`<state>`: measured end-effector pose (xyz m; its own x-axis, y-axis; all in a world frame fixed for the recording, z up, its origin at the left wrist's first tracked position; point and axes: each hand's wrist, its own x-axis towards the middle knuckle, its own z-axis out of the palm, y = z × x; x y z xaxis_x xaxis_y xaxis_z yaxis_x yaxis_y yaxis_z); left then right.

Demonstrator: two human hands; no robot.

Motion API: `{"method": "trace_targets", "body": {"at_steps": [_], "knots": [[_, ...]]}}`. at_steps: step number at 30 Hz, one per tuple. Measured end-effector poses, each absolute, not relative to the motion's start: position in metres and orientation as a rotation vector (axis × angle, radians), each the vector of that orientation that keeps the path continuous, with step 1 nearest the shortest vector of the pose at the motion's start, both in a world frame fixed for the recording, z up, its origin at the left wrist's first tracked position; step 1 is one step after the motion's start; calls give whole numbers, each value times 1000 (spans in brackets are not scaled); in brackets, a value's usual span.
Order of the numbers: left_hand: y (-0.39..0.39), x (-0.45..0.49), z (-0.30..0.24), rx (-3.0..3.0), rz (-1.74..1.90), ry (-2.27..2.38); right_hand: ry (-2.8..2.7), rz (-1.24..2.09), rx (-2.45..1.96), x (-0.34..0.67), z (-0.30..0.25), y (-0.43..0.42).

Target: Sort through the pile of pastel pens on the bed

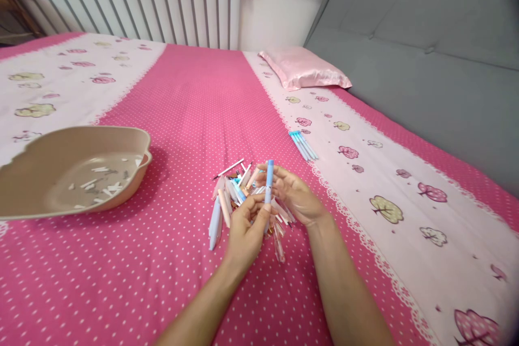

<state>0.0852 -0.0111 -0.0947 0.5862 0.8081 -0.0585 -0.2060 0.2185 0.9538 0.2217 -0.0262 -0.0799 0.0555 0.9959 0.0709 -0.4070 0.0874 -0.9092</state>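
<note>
My left hand (248, 221) grips the lower part of a blue capped pen (269, 178), which stands upright between thumb and fingers. Loosely curved and spread, the fingers of my right hand (298, 194) are close behind the pen's upper end; whether they touch it I cannot tell. Beneath both hands lies a loose pile of pen parts (225, 200) in pale blue, peach and clear plastic, partly hidden by the hands. A thin white refill (229, 168) rests at the pile's far edge.
At left a beige plastic basin (133, 138) holds several small white pieces. Several blue pens (303, 146) lie side by side beyond my right hand. Farther back are a pink pillow (304, 67), a grey headboard (413, 38) and a white radiator (182, 2). Everything sits on a pink dotted bedsheet (194, 97).
</note>
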Motion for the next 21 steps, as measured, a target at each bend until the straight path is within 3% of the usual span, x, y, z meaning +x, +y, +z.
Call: {"method": "trace_targets", "body": {"at_steps": [8,21], "knots": [[-13,84,-88,1127,759,642,-914,1431,-811,224,-79,-30],[-11,87,-94,1146,797,663,-901,1371,-849,226,-81,-28]]}}
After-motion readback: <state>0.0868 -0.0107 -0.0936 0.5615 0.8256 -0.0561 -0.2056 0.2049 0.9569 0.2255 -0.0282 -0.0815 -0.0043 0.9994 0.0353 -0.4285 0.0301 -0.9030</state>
